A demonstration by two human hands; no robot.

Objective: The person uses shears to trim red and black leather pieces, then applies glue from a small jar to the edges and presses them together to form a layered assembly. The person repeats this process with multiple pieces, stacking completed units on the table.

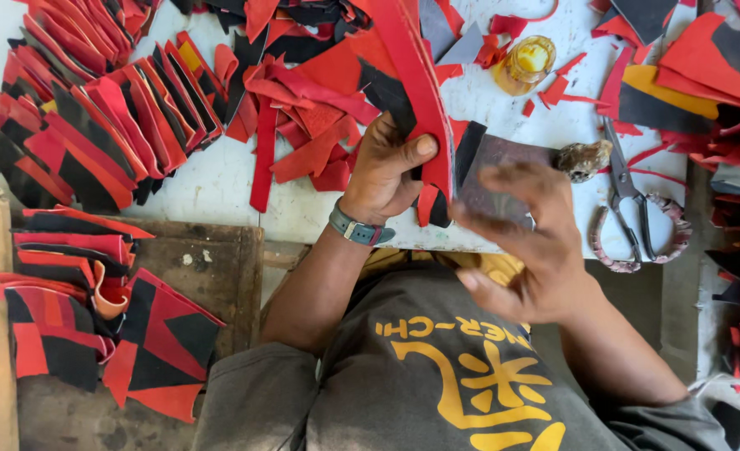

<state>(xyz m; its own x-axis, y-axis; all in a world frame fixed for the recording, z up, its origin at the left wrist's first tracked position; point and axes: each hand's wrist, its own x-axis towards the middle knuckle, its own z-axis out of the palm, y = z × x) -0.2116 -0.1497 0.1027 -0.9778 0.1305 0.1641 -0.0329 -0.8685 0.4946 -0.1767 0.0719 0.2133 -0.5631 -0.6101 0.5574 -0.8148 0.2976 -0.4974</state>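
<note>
While left hand [384, 171] pinches red strip [420, 92] with thumb pressed on, I see right hand [524, 242] blurred just beside it, fingers spread, scissors [633, 209] beyond.

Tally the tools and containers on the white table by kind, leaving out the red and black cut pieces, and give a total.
Scissors: 1
Small amber jar: 1
Dark flat block by the right hand: 1
Brownish lump beside the block: 1
Total: 4
</note>
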